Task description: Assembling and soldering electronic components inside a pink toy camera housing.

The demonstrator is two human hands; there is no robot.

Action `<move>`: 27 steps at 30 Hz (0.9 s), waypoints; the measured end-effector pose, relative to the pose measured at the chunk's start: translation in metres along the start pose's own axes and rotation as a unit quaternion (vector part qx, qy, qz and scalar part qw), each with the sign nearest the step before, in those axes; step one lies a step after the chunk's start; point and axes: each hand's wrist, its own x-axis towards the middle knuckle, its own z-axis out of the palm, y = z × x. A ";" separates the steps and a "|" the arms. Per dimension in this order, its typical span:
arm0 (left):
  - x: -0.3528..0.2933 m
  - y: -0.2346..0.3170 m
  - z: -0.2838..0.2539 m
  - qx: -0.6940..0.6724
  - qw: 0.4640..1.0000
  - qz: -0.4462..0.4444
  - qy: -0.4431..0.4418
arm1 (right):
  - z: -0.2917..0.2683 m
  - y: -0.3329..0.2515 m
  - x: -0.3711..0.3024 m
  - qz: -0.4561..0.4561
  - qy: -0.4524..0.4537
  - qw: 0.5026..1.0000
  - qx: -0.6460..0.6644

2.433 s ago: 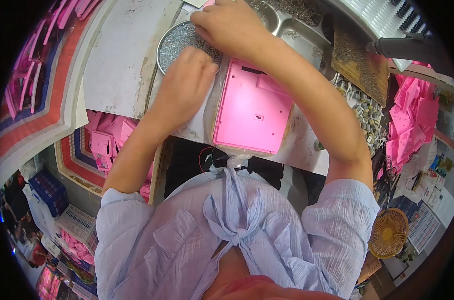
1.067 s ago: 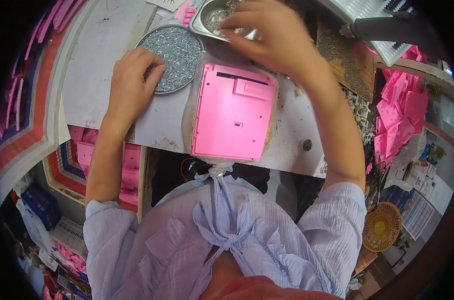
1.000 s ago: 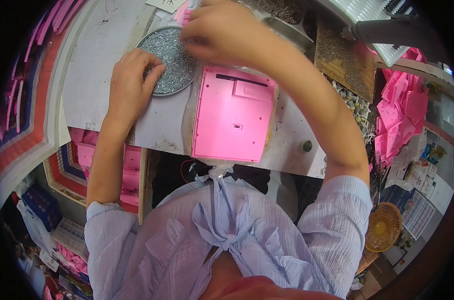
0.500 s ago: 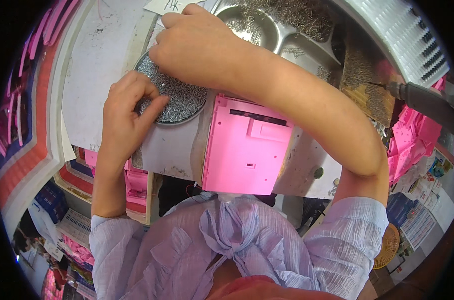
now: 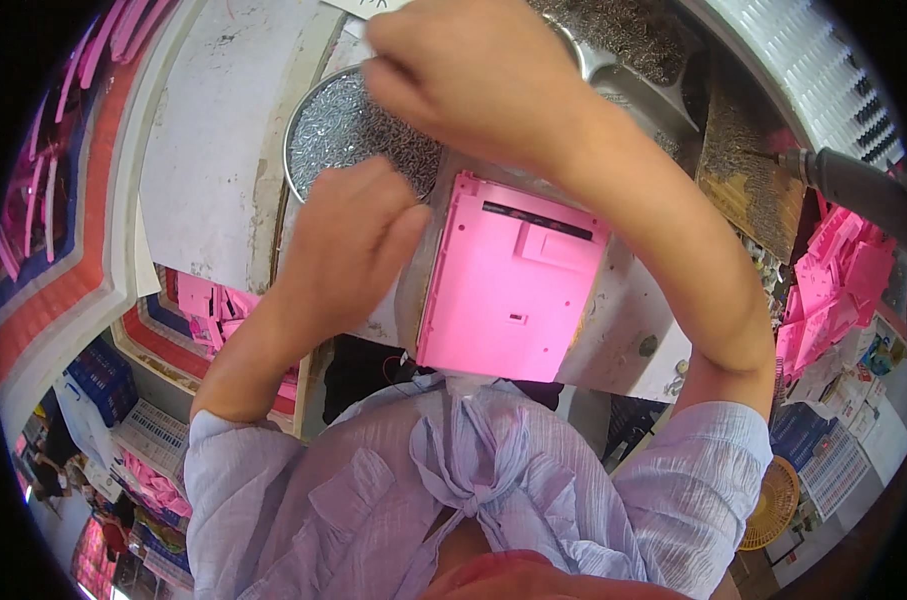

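A round dish of small silvery screws (image 5: 338,115) stands on the worktop. My left hand (image 5: 358,235) is at the dish's near edge, its fingers curled together and slightly blurred; whatever they pinch is hidden. Over the far right part of the dish, my right hand (image 5: 463,70) is closed, its fingertips turned down and away, so I cannot make out what it holds. A flat pink plastic panel (image 5: 513,290) lies in front of my body, with a black strip along its far side and a few small holes. Neither hand touches it.
Beyond my right forearm is a metal tray (image 5: 638,100) with small metal pieces in its compartments. A dark powered screwdriver (image 5: 858,190) points at a board covered with screws (image 5: 743,185). Pink plastic parts (image 5: 838,275) are heaped at the right, others (image 5: 208,300) at lower left.
My left hand has moved right, from the dish's left side to its near edge. My right hand has also shifted right and slightly upward. The view has shifted a little.
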 end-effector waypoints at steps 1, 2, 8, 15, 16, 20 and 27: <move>0.004 0.004 0.006 -0.023 1.000 0.010 0.008 | -0.006 0.001 -0.007 0.017 0.015 1.000 0.007; 0.006 0.007 0.009 -0.012 1.000 0.021 -0.008 | -0.017 0.000 -0.019 0.038 0.017 0.999 0.034; 0.015 0.014 0.009 0.123 0.984 0.124 -0.031 | -0.077 -0.023 -0.114 0.175 0.054 0.975 0.130; 0.014 0.015 0.006 0.074 0.991 0.069 -0.088 | -0.052 -0.066 -0.204 0.230 0.033 0.966 0.111; 0.013 0.014 0.002 0.042 0.992 0.033 -0.117 | -0.048 -0.070 -0.209 0.221 0.033 0.971 0.081; 0.009 -0.009 -0.019 0.086 0.994 -0.056 -0.033 | -0.036 -0.076 -0.208 0.172 0.026 0.985 -0.018; -0.004 -0.040 -0.021 0.207 0.978 -0.022 0.005 | -0.047 -0.076 -0.206 0.163 -0.029 0.985 -0.053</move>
